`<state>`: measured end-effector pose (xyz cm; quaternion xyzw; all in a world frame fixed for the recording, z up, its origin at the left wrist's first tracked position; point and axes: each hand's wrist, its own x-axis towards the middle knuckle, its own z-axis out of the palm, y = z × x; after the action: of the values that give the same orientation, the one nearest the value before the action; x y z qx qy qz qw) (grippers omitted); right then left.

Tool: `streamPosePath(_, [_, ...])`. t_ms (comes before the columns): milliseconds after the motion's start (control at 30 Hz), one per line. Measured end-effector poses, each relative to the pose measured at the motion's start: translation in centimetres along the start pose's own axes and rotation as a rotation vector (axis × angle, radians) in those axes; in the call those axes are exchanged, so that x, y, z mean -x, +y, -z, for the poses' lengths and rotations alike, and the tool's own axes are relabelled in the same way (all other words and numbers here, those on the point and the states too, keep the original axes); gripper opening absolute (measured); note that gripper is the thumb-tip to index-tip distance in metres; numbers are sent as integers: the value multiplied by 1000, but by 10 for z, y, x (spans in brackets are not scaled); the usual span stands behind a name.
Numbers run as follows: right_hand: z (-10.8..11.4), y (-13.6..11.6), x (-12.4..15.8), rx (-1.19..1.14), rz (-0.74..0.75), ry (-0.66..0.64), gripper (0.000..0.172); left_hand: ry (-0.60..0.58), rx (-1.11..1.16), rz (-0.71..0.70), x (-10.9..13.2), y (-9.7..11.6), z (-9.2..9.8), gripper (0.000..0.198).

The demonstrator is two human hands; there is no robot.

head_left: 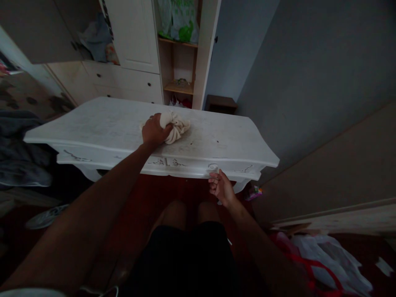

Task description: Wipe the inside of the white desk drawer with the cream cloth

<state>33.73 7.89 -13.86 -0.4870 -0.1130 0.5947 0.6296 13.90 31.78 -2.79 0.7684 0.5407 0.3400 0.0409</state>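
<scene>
A bunched cream cloth (177, 128) rests on the worn white top of a low table (235, 132). My left hand (154, 128) is closed around the cloth's left side and presses it to the tabletop. Dark grey smudges and small dark spots mark the paint around it. At the table's front edge, my right hand (221, 189) has its fingers curled at the drawer handle (213, 166), thumb uppermost. Carved ornaments (167, 162) run along the drawer front. The right fingers' exact contact with the handle is hard to see in the dim light.
Behind the table stands a white wardrobe (136, 37) with open shelves holding a green-and-white bag (181, 20). A grey wall (309, 74) closes off the right side. Dark clothing (24, 152) lies at left. Plastic bags (331, 260) and a small box (253, 192) are on the floor at right.
</scene>
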Motion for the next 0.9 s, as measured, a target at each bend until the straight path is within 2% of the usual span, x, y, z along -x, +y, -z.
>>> streamPosePath(67, [-2, -8, -3, -62, -106, -57, 44, 4, 0, -1, 0, -1, -1, 58])
streamPosePath(233, [-7, -19, -13, -194, -170, -75, 44, 13, 17, 3, -1, -3, -3, 58])
streamPosePath(367, [-8, -19, -23, -262, -192, -45, 38, 18, 19, 6, -2, -4, -4, 59])
streamPosePath(600, [-5, -22, -30, -353, -225, -150, 28, 54, -4, 15, -3, -7, -8, 60])
streamPosePath(900, [-7, -14, -27, -375, -171, -182, 24, 61, 10, 25, -3, -6, -6, 59])
